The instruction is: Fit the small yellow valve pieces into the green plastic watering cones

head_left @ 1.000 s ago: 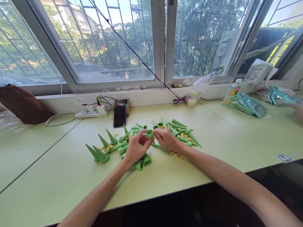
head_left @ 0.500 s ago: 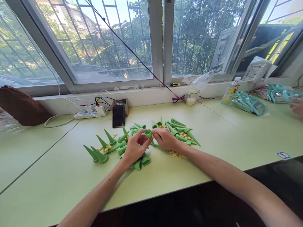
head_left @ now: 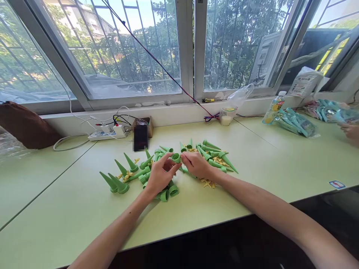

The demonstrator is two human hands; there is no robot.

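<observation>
My left hand [head_left: 161,172] grips a green plastic spike with a hollow threaded collar [head_left: 176,158], its round opening turned toward me. Against the right side of that collar, my right hand [head_left: 195,163] is closed in a pinch; whatever sits between its fingertips is too hidden to make out. Around both hands lie several more green spikes [head_left: 209,152]. On the left, several green cones [head_left: 120,185] stand with their points up. Small yellow plastic pieces [head_left: 208,183] are scattered beside and below my right hand, and more yellow bits [head_left: 127,175] lie among the left cones.
At the back are a power strip [head_left: 108,134], a small cardboard box [head_left: 150,127] and a lidded plastic cup [head_left: 226,116]. Farther right stand a drink bottle [head_left: 274,108] and bagged turquoise items [head_left: 297,123]. Another person's hand [head_left: 350,131] shows at the right edge.
Both my hands keep the same hold on the green spike, with barely any motion. The other person's hand at the far right has shifted slightly.
</observation>
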